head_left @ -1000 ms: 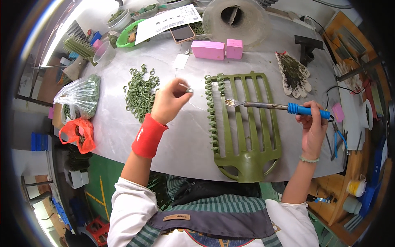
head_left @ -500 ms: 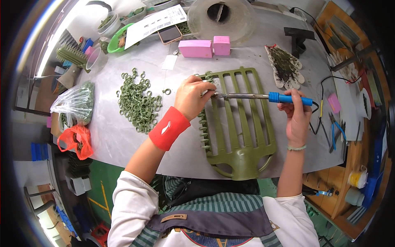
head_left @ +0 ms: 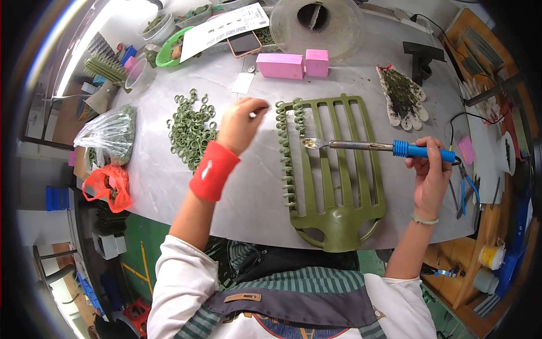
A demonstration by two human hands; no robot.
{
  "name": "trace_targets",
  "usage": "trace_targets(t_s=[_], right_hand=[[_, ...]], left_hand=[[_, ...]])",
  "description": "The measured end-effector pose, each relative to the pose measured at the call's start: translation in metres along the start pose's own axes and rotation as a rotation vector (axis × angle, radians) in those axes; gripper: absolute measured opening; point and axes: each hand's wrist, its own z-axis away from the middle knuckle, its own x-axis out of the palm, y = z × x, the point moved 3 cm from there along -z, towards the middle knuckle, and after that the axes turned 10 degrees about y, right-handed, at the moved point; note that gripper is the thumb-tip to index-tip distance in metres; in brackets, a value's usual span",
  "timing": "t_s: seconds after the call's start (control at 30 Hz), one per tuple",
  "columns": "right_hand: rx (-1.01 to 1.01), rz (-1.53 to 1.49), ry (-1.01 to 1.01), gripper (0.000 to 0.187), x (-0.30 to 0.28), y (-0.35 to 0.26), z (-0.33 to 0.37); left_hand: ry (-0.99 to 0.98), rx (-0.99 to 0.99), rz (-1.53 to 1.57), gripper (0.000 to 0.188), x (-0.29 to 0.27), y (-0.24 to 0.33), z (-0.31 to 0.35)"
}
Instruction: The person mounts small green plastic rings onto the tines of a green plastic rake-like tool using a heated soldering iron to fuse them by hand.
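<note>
My right hand [head_left: 427, 178] is wrapped round the blue handle of a soldering iron [head_left: 361, 145] with a shiny spoon-shaped tip. The tip hovers over or rests on a green slotted wax piece [head_left: 339, 223] with long parallel bars; contact cannot be told. Small green rings [head_left: 285, 152] line the leftmost bar, and several more stand at the top of the second bar. Left of the piece, above the table, my left hand [head_left: 237, 125] has its fingers curled together, a red band on the wrist. Whether anything small is pinched there is hidden. A pile of loose green rings [head_left: 191, 130] lies beside it.
Pink blocks [head_left: 280, 66], a phone [head_left: 244, 44], a paper sheet [head_left: 226, 28] and a round pale vessel [head_left: 339, 42] stand at the back. A stained glove [head_left: 402, 99], pliers [head_left: 470, 186] and the iron's cord lie right. Plastic bags [head_left: 110, 135] sit left.
My left hand has left the second bar and moved left toward the ring pile. My right hand has drawn the iron slightly right and down, uncovering its tip and the rings there.
</note>
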Motion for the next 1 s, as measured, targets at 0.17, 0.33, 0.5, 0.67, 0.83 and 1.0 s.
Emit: trace_targets(t_s=[0.17,0.33,0.5,0.67,0.83,1.0], right_hand=[[0.005,0.005,-0.009,0.024,0.003,-0.004,0.002],[-0.011,0.010,-0.034,0.024,0.003,-0.006,0.003],[-0.007,0.035,-0.003,0.024,0.002,-0.006,0.006],[0.013,0.020,-0.008,0.024,0.001,0.003,0.003],[0.050,-0.009,-0.012,0.023,0.003,0.015,0.002],[0.062,-0.036,-0.027,0.022,0.010,0.023,0.002]], left_hand=[[-0.177,0.229,-0.402,0.024,-0.028,-0.052,0.015],[-0.240,-0.018,-0.381,0.021,-0.036,-0.049,0.012],[-0.085,-0.209,0.133,0.016,-0.024,0.004,0.025],[-0.154,-0.025,0.286,0.015,0.006,0.057,0.029],[0.013,0.298,-0.036,0.014,0.026,0.063,0.028],[0.013,0.318,-0.143,0.012,0.039,0.058,0.030]])
